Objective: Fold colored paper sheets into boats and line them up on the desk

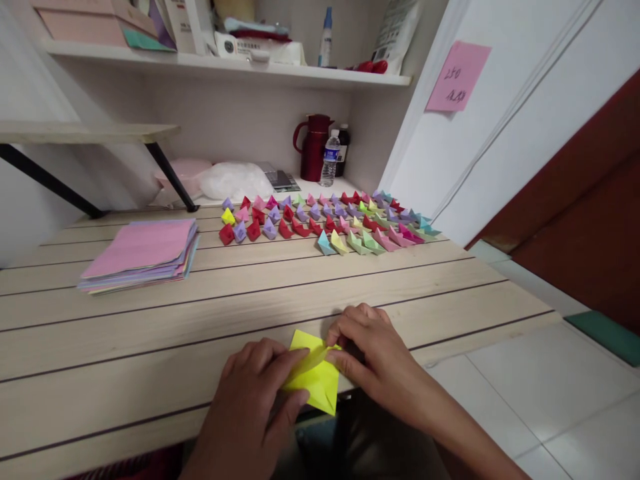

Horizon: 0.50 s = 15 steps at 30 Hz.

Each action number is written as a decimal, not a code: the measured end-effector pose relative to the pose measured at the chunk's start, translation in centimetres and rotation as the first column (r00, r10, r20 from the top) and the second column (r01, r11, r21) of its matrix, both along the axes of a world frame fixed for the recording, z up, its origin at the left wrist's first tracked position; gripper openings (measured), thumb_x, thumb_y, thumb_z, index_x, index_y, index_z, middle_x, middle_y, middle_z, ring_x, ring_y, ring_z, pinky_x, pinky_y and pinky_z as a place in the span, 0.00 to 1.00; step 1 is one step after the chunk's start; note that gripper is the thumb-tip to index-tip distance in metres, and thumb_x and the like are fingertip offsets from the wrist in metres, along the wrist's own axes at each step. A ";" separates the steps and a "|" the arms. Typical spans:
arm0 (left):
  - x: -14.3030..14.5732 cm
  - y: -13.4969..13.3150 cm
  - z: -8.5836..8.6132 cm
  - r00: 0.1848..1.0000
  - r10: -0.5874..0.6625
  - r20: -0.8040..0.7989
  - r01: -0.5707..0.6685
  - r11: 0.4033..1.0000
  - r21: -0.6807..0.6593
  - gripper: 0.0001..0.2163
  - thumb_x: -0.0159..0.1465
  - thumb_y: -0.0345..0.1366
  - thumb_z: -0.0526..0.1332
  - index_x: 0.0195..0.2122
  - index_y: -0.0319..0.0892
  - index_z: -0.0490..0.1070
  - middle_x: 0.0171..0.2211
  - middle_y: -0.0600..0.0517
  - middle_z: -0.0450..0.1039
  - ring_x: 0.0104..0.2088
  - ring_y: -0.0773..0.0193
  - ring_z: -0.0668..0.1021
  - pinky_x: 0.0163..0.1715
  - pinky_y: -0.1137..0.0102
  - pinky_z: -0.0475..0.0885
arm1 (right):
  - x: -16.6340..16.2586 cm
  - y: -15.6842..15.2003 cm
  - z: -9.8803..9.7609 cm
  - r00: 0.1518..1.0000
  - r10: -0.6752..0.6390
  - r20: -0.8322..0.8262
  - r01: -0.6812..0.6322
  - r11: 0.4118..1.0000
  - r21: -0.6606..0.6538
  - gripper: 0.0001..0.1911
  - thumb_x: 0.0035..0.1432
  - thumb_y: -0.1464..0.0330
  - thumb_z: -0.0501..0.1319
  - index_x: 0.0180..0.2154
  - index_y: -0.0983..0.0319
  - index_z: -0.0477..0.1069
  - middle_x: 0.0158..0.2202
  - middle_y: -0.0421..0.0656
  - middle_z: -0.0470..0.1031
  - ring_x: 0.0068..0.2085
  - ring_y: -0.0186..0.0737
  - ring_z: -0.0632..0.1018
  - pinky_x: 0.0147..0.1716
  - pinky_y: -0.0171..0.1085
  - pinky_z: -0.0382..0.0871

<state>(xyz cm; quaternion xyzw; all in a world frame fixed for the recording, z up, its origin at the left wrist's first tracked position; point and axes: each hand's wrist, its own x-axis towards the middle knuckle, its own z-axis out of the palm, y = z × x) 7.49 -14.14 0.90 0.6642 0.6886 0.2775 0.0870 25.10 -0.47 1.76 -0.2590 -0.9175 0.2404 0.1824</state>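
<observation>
A bright yellow sheet of folding paper (320,383), partly folded with a flap raised along its middle, is held between my hands at the table's front edge. My left hand (255,387) grips its left side, thumb below and fingers over the top. On the right, my right hand (370,347) pinches the flap's upper corner between thumb and curled fingers. Farther back stand several rows of small folded paper boats (300,227) in red, pink, purple, green, blue and yellow. The lower corner of the yellow paper reaches past the table edge.
A stack of coloured paper (140,250) lies at the left of the slatted table (210,313). Behind the boats are a dark red jug (314,150), a water bottle (330,160) and a white plastic bag (235,181). A shelf (225,67) hangs above; a small raised stand (90,133) is at left.
</observation>
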 end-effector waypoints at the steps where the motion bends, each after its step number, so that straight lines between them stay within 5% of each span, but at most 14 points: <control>1: 0.0 0.0 0.0 1.000 -0.002 0.002 0.002 1.000 0.003 0.14 0.65 0.39 0.58 0.52 0.54 0.72 0.41 0.51 0.75 0.41 0.57 0.76 0.41 0.57 0.74 | 0.0 0.0 0.0 1.000 0.001 0.001 -0.001 1.000 -0.003 0.03 0.61 0.69 0.63 0.37 0.56 0.69 0.36 0.38 0.73 0.41 0.42 0.69 0.42 0.42 0.56; 8: 0.4 0.5 -0.8 0.995 0.053 -0.082 -0.047 0.996 0.078 0.13 0.68 0.38 0.53 0.49 0.52 0.73 0.37 0.52 0.74 0.39 0.59 0.76 0.39 0.60 0.72 | 0.1 0.0 -0.1 1.000 0.024 -0.008 -0.024 1.000 -0.014 0.02 0.63 0.66 0.62 0.38 0.56 0.70 0.37 0.39 0.73 0.41 0.42 0.70 0.42 0.42 0.56; 15: 1.7 1.1 -1.6 0.909 0.299 -0.291 -0.218 0.935 0.279 0.08 0.66 0.34 0.55 0.42 0.45 0.74 0.30 0.51 0.73 0.32 0.55 0.73 0.34 0.59 0.66 | 0.0 -0.1 0.0 1.000 0.015 -0.010 -0.015 1.000 0.001 0.06 0.63 0.63 0.63 0.36 0.57 0.69 0.35 0.39 0.72 0.40 0.42 0.70 0.41 0.42 0.56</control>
